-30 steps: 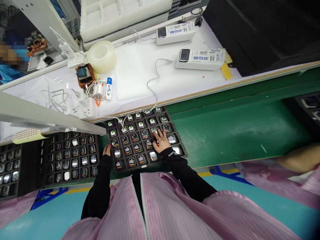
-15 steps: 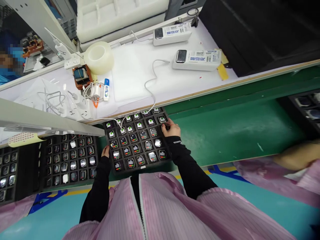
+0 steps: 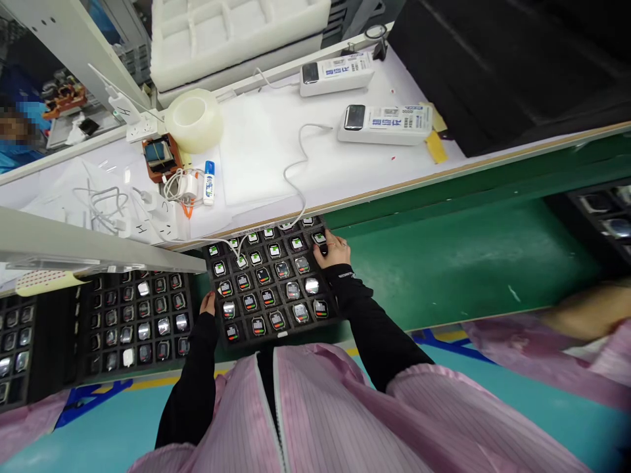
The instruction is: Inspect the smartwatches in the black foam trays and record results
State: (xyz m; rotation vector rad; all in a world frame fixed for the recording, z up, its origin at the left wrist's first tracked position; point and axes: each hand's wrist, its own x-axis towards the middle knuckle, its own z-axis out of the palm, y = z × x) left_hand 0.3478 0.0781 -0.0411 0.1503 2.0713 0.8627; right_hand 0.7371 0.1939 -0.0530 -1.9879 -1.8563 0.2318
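A black tray [image 3: 329, 314] of several small square smartwatch bodies, many with lit screens, lies on the green conveyor belt [image 3: 444, 263] in front of me. My left hand [image 3: 208, 303] rests at the tray's left edge, fingers curled on the rim. Over at the tray's far right corner, my right hand [image 3: 331, 249] has its fingers bent down on a watch body [image 3: 319, 238] there. A white cable [image 3: 294, 190] runs from the bench to a watch in the tray's upper left.
A second black tray [image 3: 133, 315] of watch bodies lies left on the belt. The white bench behind holds a tape roll [image 3: 191, 120], two white handheld devices [image 3: 384, 123], chargers and cables. Another person's pink sleeve [image 3: 557, 341] shows at right. A black tray [image 3: 601, 217] sits far right.
My right hand moved from the middle-right of the tray up to its far right corner. The tray's right part went under my arm. The left hand stayed at the left edge.
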